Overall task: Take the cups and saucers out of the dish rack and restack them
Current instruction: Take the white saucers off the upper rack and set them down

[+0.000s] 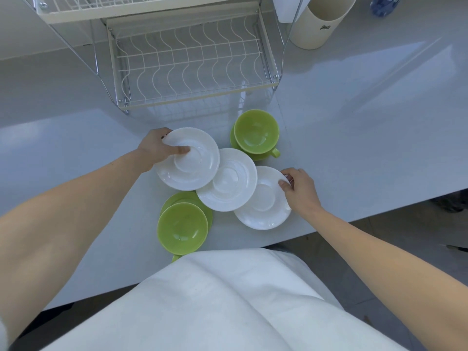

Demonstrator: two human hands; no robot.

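Three white saucers lie overlapped in a diagonal row on the grey counter. My left hand (158,149) grips the far-left saucer (192,163) by its left rim, thumb on top. The middle saucer (230,181) lies partly under it. My right hand (300,190) pinches the right rim of the near-right saucer (263,206). A green cup (255,131) stands on a green saucer (234,143) behind them. A second green cup (182,228) sits on another green saucer (177,198) close to the counter's front edge. The wire dish rack (187,64) holds no dishes on its lower shelf.
A cream cylindrical container (316,24) stands at the back right beside the rack. A blue bottle (382,6) shows at the top right corner. The counter's front edge (354,220) runs just behind my right wrist. My white garment (228,300) fills the bottom.
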